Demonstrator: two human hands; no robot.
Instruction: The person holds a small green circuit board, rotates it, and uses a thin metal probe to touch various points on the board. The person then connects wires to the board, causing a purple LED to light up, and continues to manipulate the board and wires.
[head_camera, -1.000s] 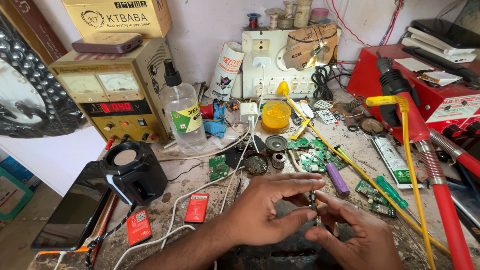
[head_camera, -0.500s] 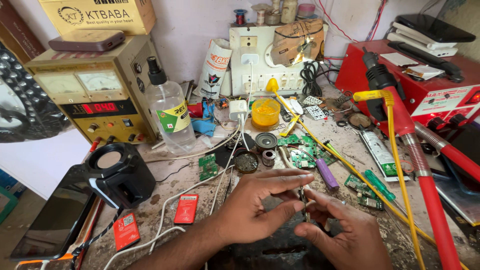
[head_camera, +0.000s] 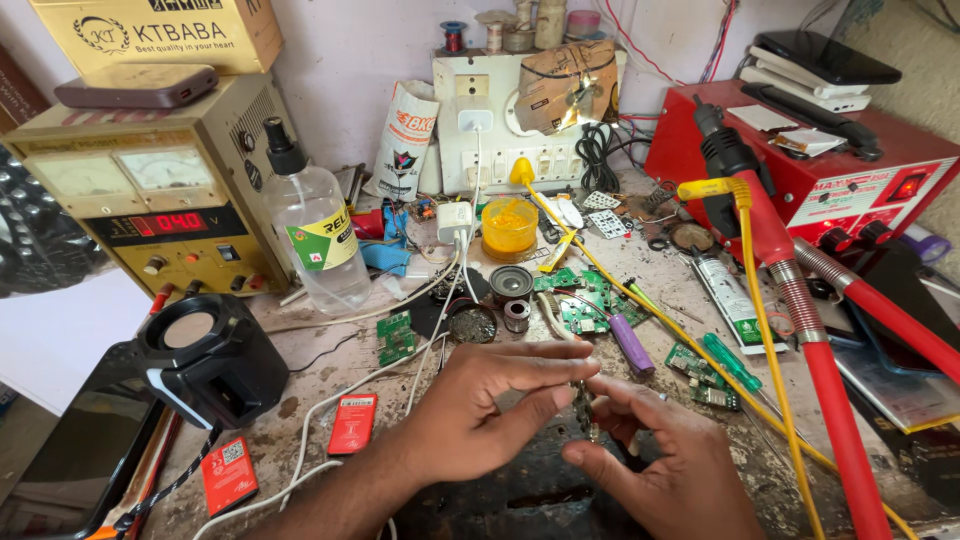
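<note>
- Low in the frame's middle, your left hand (head_camera: 480, 420) and right hand (head_camera: 660, 470) meet on a small dark metal part (head_camera: 585, 410), each pinching it narrowly between fingertips.
- You look to be mid-way through fitting or prying it (too small to tell which); the next move calls for a steady pinch and fine turning.
- Against half a second ago, your hands sit slightly lower and closer together, grip unchanged.
- The purple cylindrical cell (head_camera: 630, 343) lies just above, untouched.

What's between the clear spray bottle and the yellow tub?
Head view: a white charger with white cable and blue clutter lie between the spray bottle and yellow tub.
</note>
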